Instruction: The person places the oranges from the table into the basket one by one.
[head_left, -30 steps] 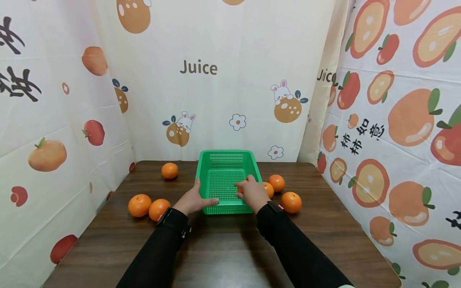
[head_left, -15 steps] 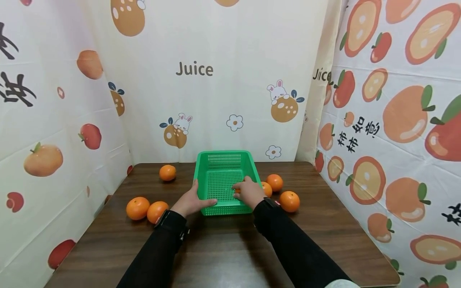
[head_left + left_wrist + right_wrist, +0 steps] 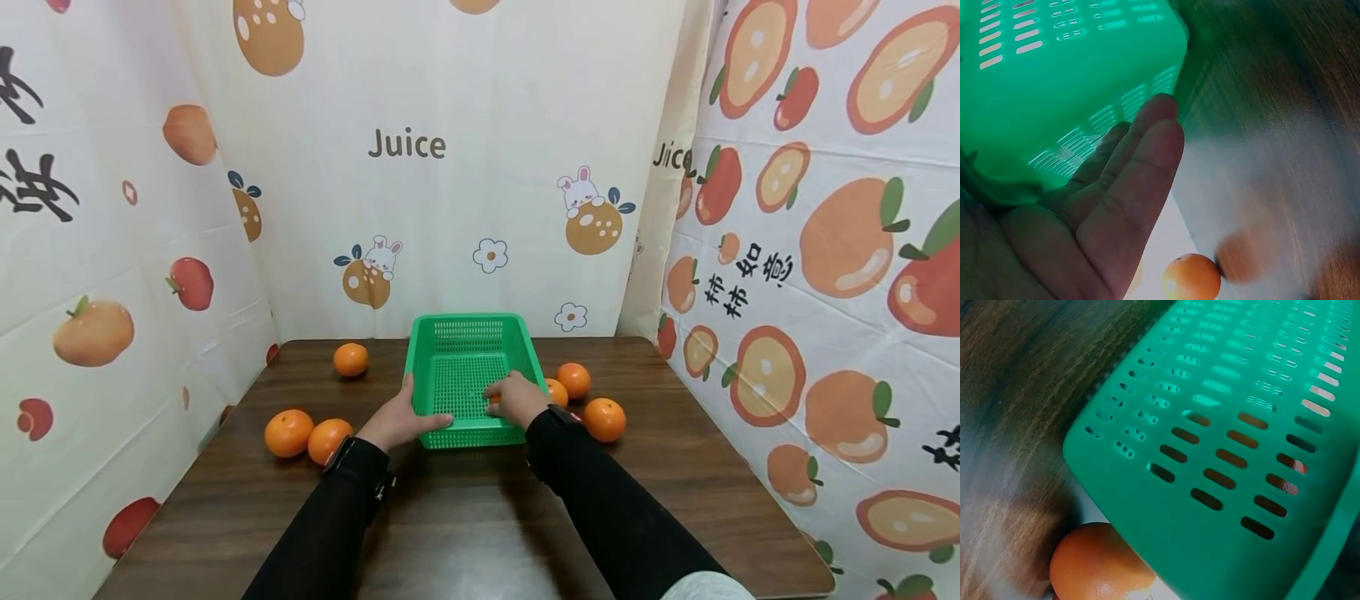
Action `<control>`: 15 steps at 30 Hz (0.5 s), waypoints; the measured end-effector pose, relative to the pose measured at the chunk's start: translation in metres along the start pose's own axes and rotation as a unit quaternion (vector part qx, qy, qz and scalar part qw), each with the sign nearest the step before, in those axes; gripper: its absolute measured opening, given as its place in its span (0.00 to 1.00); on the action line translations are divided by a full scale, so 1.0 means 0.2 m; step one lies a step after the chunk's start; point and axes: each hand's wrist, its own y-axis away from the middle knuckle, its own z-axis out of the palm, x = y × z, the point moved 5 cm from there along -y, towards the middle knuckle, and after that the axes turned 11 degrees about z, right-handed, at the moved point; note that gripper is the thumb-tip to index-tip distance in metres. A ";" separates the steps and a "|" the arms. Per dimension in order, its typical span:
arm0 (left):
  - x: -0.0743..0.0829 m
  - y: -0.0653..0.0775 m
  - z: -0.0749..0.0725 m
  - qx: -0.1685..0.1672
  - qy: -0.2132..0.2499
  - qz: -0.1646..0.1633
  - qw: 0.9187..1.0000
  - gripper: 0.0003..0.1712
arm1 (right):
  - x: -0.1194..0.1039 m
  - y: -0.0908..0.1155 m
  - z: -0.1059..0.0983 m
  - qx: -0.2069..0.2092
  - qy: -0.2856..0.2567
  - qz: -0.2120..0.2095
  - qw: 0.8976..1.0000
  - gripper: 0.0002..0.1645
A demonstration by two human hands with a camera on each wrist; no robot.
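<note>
A green plastic basket (image 3: 461,375) stands on the brown table, its wall (image 3: 1054,94) close up in the left wrist view. My left hand (image 3: 393,421) rests at its near left corner, thumb along the front rim. Its fingers (image 3: 1138,175) lie straight outside the wall. Across the right rim reaches my right hand (image 3: 519,398), holding an orange (image 3: 495,398) low inside the basket, mostly covered by the fingers. In the right wrist view the basket wall (image 3: 1166,519) hides that hand; reddish bits show through its slots.
Right of the basket lie three oranges: one partly behind my right hand (image 3: 555,392), a farther one (image 3: 573,380) and a nearer one (image 3: 604,420). Left of it are a back orange (image 3: 350,359) and two side by side (image 3: 288,432). Printed curtains (image 3: 480,192) surround the table.
My right hand has lowered slightly with the orange, which now shows less between its fingers. The left hand stays at the basket corner. The head view has shifted a little.
</note>
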 end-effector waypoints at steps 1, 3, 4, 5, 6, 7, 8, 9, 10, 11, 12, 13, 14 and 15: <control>-0.01 0.00 0.00 -0.001 -0.001 -0.002 1.000 0.80 | 0.00 0.00 0.01 -0.004 -0.003 -0.003 1.000 0.20; -0.02 -0.01 0.01 -0.003 -0.005 -0.002 1.000 0.80 | 0.00 -0.01 0.02 -0.008 -0.008 -0.012 1.000 0.19; -0.02 -0.01 0.01 -0.003 -0.006 -0.002 1.000 0.80 | 0.00 -0.01 0.02 -0.009 -0.011 -0.016 1.000 0.19; -0.02 -0.01 0.01 -0.003 -0.006 -0.002 1.000 0.80 | 0.00 -0.01 0.02 -0.008 -0.012 -0.022 1.000 0.18; -0.02 -0.01 0.01 -0.002 -0.005 -0.003 1.000 0.80 | 0.00 -0.02 0.02 -0.008 -0.011 -0.025 1.000 0.18; -0.02 -0.01 0.00 -0.001 -0.006 -0.002 1.000 0.79 | -0.01 -0.02 0.02 -0.008 -0.012 -0.029 0.999 0.17; -0.02 -0.01 0.00 -0.001 -0.008 0.000 1.000 0.79 | -0.01 -0.02 0.02 -0.008 -0.012 -0.033 0.999 0.17; -0.01 -0.01 0.00 -0.001 -0.009 0.002 1.000 0.79 | -0.01 -0.03 0.02 -0.008 -0.012 -0.037 0.999 0.17; -0.01 -0.01 0.00 -0.001 -0.011 0.002 1.000 0.79 | -0.02 -0.03 0.02 -0.008 -0.012 -0.040 0.999 0.16; -0.01 -0.01 0.00 -0.001 -0.012 0.002 1.000 0.79 | -0.02 -0.04 0.02 -0.010 -0.013 -0.041 0.999 0.16; 0.00 -0.01 0.00 -0.002 -0.014 0.003 1.000 0.79 | -0.02 -0.04 0.02 -0.014 -0.014 -0.040 0.999 0.16; 0.00 0.00 0.00 -0.003 -0.016 0.004 1.000 0.79 | -0.02 -0.04 0.02 -0.015 -0.016 -0.040 0.999 0.16; 0.00 0.00 0.00 -0.004 -0.016 0.005 1.000 0.79 | -0.02 -0.04 0.02 -0.018 -0.019 -0.038 0.999 0.16; 0.00 0.00 0.00 -0.004 -0.016 0.003 1.000 0.79 | -0.02 -0.05 0.02 -0.020 -0.022 -0.035 0.999 0.16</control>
